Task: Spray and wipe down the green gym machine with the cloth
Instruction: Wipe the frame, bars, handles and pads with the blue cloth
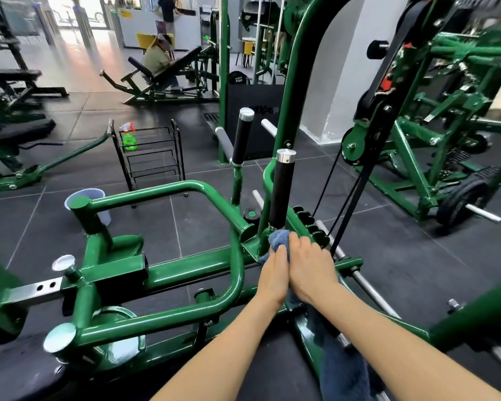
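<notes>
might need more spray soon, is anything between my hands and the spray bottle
Yes. Both hands, left and right, press the blue cloth at the base of the black handle. The spray bottle sits on the black rack, beyond the machine's green loop bar.

Both hands pressed a blue cloth against the green machine's frame.

The left hand [273, 273] and right hand [310, 264] lay side by side on the blue cloth [279, 238], at the foot of a black-gripped handle [282, 186] on the green machine [168, 267]. Well beyond, a green spray bottle [128, 137] stood on a black wire rack [151, 157], a pale bucket [88, 199] nearer.
</notes>
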{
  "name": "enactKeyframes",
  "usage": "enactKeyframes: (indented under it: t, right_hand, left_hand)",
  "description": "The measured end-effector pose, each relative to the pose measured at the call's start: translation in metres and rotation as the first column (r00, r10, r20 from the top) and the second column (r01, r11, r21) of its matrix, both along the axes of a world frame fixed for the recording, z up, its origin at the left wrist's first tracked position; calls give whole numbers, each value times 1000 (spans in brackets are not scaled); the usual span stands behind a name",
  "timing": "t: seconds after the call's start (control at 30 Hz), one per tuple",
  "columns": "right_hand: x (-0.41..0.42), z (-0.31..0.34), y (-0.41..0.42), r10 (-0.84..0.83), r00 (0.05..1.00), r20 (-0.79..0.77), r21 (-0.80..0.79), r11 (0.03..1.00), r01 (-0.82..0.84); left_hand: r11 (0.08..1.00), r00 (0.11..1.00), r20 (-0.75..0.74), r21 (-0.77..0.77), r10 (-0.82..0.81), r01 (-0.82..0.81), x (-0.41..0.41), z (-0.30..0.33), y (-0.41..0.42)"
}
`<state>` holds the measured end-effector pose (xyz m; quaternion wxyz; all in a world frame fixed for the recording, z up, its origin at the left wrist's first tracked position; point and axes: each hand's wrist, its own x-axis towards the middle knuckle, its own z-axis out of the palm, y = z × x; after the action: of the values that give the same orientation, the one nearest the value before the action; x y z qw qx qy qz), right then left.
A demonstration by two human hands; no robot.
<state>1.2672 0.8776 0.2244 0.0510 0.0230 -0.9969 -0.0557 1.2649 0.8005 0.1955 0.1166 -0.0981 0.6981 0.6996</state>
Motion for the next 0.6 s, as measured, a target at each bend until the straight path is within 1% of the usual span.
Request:
enactKeyframes:
  t: [0.1, 0.13, 0.2, 0.23, 0.27, 0.3, 0.33, 0.4, 0.43, 0.47, 0.5, 0.6]
  right_hand:
    - [-18, 4, -4, -64, 997, 54, -81, 994, 68]
    - [-24, 5, -3, -90, 993, 72, -113, 989, 97]
    - [-32, 7, 1, -173, 976, 132, -275, 940, 203]
    - [-32, 8, 4, -218, 963, 159, -362, 895, 263]
    - [-31, 8, 7, -243, 953, 184, -414, 860, 299]
    - [-27, 7, 8, -227, 953, 199, -434, 852, 293]
    - [-20, 7, 10, -186, 959, 212, -453, 851, 265]
    - [-3, 5, 17, -57, 980, 193, -488, 860, 146]
    - [9, 4, 23, 1, 988, 151, -483, 873, 73]
    - [18, 3, 27, 53, 994, 98, -451, 893, -3]
    - [27, 2, 31, 86, 995, 58, -396, 916, -56]
    - [49, -1, 38, 98, 995, 21, -145, 985, -94]
  left_hand:
    - [998, 998, -27, -26, -56, 56, 4, 5, -4]
    - [997, 997, -14, -27, -72, 72, 4, 7, -5]
    - [972, 982, -77, -177, -173, 157, 11, 15, -5]
    - [930, 957, -139, -308, -254, 202, 18, 22, -2]
    - [914, 946, -191, -364, -261, 179, 26, 21, 0]
    - [916, 941, -219, -365, -256, 164, 31, 18, 2]
    - [933, 952, -198, -323, -232, 160, 35, 12, 2]
    - [914, 946, -190, -362, -264, 182, 35, 7, -5]
    - [892, 931, -184, -392, -316, 226, 34, 10, -7]
    - [885, 926, -164, -388, -339, 256, 30, 13, -11]
    - [861, 917, -147, -425, -370, 279, 27, 19, -14]
    - [777, 894, -102, -545, -436, 316, 19, 25, -14]
